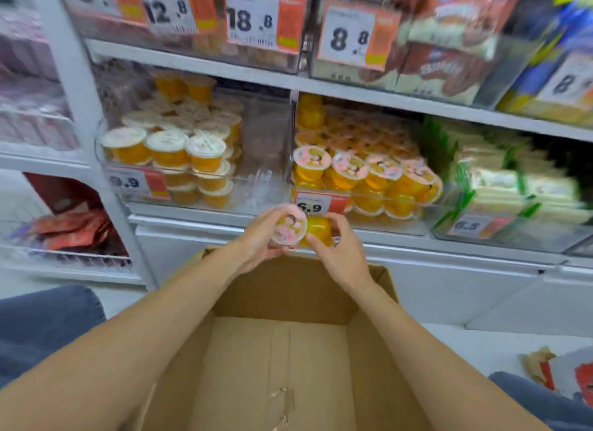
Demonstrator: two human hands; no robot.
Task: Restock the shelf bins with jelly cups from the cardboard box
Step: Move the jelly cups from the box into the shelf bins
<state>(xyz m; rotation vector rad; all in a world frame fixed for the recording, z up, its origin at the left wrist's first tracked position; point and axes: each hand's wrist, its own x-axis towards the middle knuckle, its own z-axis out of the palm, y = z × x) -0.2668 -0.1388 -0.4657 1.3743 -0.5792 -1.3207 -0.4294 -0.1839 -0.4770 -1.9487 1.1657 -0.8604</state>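
My left hand (256, 238) grips a jelly cup (290, 226) with a pink printed lid facing me. My right hand (337, 254) holds a second orange jelly cup (319, 230) on its side, touching the first. Both hands are raised above the far edge of the open cardboard box (288, 350), whose visible bottom is bare. Just behind them is the clear shelf bin (362, 180) tagged 6.9, filled with matching pink-lidded cups. To its left, another clear bin (179, 161) tagged 9.9 holds white-lidded orange cups and has room on its right side.
Green-and-white packets (500, 180) fill the bin to the right. The shelf above carries bins with price tags and snack packs (449, 45). A wire rack with red packets (73, 228) is at the lower left. White cabinet fronts (449, 286) run below the shelf.
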